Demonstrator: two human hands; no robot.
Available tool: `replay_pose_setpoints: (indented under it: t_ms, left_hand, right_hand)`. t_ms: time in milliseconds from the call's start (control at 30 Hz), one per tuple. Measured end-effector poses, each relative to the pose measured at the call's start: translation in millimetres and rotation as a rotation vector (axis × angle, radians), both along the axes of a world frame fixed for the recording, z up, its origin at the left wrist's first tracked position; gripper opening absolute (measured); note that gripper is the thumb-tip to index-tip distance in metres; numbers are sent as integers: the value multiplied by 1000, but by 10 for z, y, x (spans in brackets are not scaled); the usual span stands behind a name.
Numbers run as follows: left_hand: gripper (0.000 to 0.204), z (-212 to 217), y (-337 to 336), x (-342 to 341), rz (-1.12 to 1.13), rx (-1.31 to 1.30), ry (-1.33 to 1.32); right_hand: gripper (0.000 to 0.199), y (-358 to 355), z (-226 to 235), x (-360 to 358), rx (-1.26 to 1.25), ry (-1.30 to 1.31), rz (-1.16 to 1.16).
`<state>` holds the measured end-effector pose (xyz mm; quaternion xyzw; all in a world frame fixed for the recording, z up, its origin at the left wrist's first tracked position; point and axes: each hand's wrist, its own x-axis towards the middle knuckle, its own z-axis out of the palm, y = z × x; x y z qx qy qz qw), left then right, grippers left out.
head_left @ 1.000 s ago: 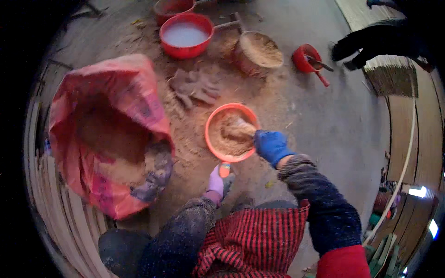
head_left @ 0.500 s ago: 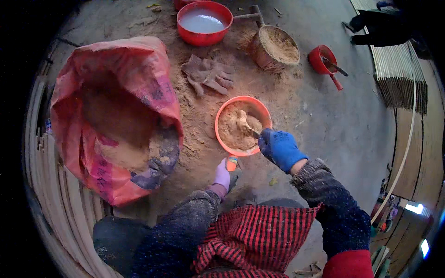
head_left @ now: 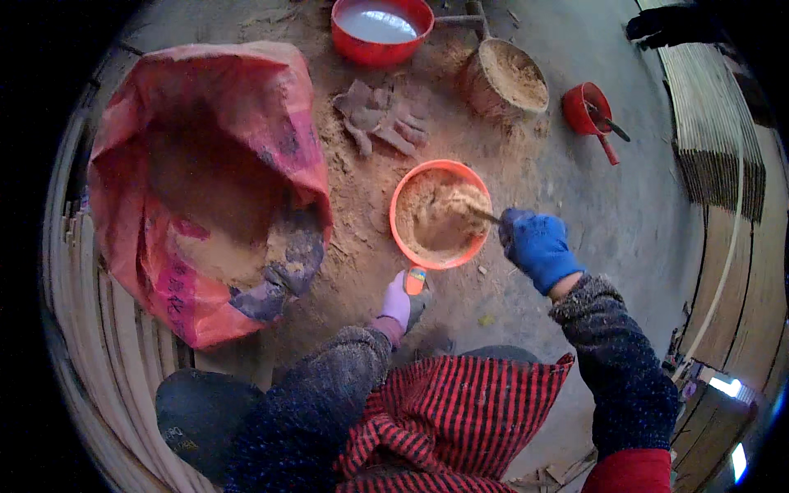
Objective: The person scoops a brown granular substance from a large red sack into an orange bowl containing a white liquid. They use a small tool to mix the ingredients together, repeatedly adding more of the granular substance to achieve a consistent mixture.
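Right of the sack (head_left: pixel 255 74), the left hand (head_left: pixel 399 302) is grasping the pan (head_left: pixel 393 215) by its handle (head_left: pixel 414 282), apparently to steady it, while the right hand (head_left: pixel 540 248) is clenching a tool (head_left: pixel 485 216) reaching into the pan's powder (head_left: pixel 421 205).

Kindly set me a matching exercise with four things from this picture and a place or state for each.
1. Left hand
2. Right hand
3. Red sack
4. Red bowl

A. Holds whitish liquid
B. Grips the handle of the orange pan
C. Open-mouthed, at the picture's left
D. Grips the tool in the pan

Pairs: 1-B, 2-D, 3-C, 4-A
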<state>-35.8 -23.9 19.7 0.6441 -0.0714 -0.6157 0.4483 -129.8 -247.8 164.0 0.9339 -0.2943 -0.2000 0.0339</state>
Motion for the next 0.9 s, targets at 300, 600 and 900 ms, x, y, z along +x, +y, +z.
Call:
replay_pose_setpoints:
  t_ms: [300,600,900]
  left_hand:
    - [44,-3,-1,-98,7,-66,27]
    - [48,-395,5,-264,4,-143,-134]
    - [42,-16,-111,-122,56,-55,51]
  right_hand:
    - [7,358,-408,-24,151,18,14]
    - [8,586,-567,200,75,104,-145]
    - [11,-289,-51,147,-32,101,-21]
